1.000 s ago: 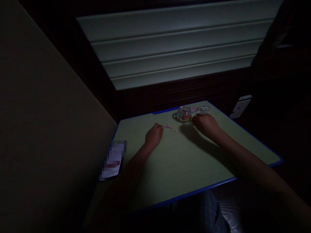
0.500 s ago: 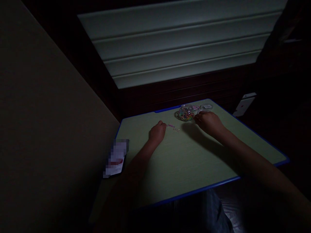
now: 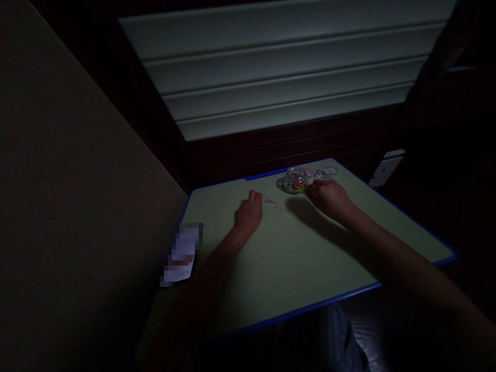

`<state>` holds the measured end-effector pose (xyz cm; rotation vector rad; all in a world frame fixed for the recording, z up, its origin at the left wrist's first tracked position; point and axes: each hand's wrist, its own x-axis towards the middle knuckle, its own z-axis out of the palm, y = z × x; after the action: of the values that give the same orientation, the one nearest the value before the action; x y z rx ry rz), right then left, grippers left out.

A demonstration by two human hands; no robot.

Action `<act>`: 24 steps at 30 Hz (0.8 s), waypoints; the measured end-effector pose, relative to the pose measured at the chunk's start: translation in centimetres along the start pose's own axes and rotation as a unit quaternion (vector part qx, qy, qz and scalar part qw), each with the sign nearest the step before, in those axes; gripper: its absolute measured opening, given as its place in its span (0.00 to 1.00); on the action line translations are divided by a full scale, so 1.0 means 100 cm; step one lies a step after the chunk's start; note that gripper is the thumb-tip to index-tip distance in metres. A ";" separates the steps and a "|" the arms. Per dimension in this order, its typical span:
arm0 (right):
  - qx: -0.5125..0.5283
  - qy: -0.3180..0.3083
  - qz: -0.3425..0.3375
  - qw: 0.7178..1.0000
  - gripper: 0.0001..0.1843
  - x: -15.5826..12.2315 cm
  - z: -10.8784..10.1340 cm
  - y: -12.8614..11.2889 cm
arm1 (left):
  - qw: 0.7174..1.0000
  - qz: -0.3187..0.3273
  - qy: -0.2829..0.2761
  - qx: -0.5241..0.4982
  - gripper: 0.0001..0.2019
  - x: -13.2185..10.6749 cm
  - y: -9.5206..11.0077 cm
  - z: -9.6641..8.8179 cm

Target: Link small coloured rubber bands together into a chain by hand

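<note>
Clear round jar [image 3: 303,172] packed with multicoloured rubber bands [image 3: 293,182] sits on the green surface [image 3: 294,263]; the right hand [image 3: 329,199] lies curled just beside it; the left hand [image 3: 248,213], also curled, rests beside a short pink band chain [image 3: 273,204]; whether either hand holds anything is too dim to tell; a small clear lid [image 3: 327,171] lies beyond.

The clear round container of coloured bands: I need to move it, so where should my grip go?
Wrap the grip around the rounded body of the clear container, coming from its right side, where the right hand already sits close. Its low, bulging shape suits a hold around the sides; any lid is hard to make out, so avoid lifting by the top.
</note>
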<state>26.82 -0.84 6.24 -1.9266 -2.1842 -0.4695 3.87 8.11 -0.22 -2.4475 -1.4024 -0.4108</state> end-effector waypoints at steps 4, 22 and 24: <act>0.036 0.029 -0.037 0.998 0.18 -0.001 0.004 -0.005 | 0.996 0.083 0.032 0.019 0.15 -0.005 0.003 -0.002; 0.057 0.034 -0.189 0.980 0.12 -0.004 0.019 -0.030 | 0.943 0.327 0.062 0.022 0.16 -0.012 0.004 -0.005; 0.037 0.036 -0.178 0.983 0.12 -0.003 0.017 -0.028 | 0.942 0.325 0.082 0.024 0.15 -0.012 0.003 -0.004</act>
<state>24.25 -0.80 4.26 -1.4583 -2.4672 -0.4953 3.55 6.86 -0.33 -2.5773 -0.4741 -0.3963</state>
